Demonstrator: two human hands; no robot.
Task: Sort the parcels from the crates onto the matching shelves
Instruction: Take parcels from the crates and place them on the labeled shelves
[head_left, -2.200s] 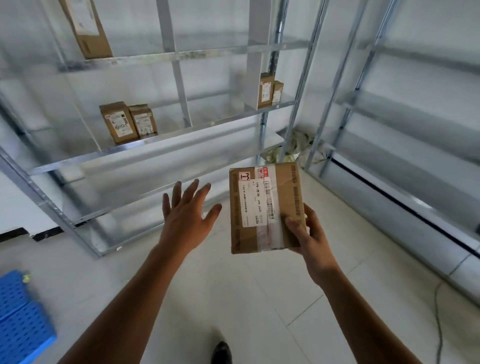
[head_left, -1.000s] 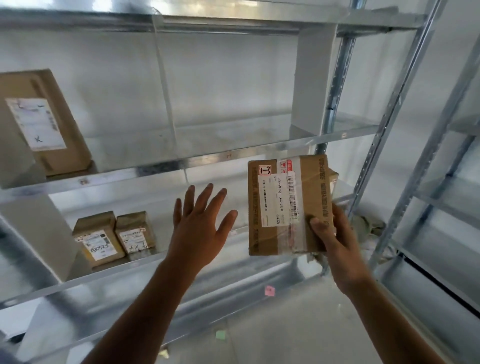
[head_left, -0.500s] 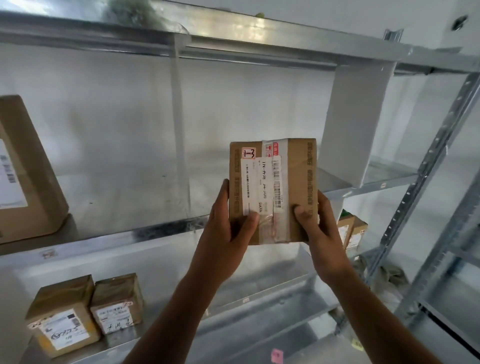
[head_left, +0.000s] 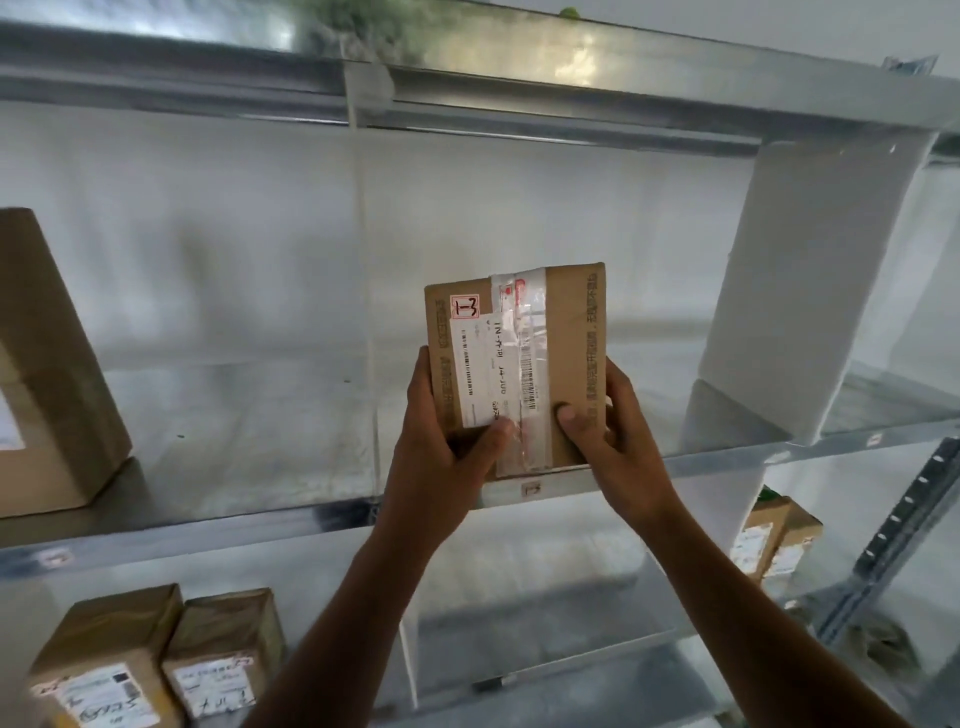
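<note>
At the front lip of the middle shelf, gripping a brown cardboard parcel with both hands. Clasping its lower left corner with the left hand: thumb laid across the front onto the bottom of the white shipping label, fingers wrapped behind and out of sight. Clasping its lower right corner with the right hand: thumb pressed flat on the front beside the strip of clear tape, fingers curled round the right edge. Holding the parcel upright, label side toward the camera, bottom edge level with the shelf's lip; cannot tell whether resting on the metal or just above it. Marked "1-3" by hand on a red-bordered tag at the parcel's top left corner. Directly beneath, stuck to the lip, a small sticker, writing too small to read. Just left of the parcel, a thin clear divider; well to the right, a broad white divider. Further left on the same shelf, a large brown box, cut off by the frame edge. One level down at lower left, a small labelled box touching a second small box; at the right, a labelled carton near a perforated steel upright.
</note>
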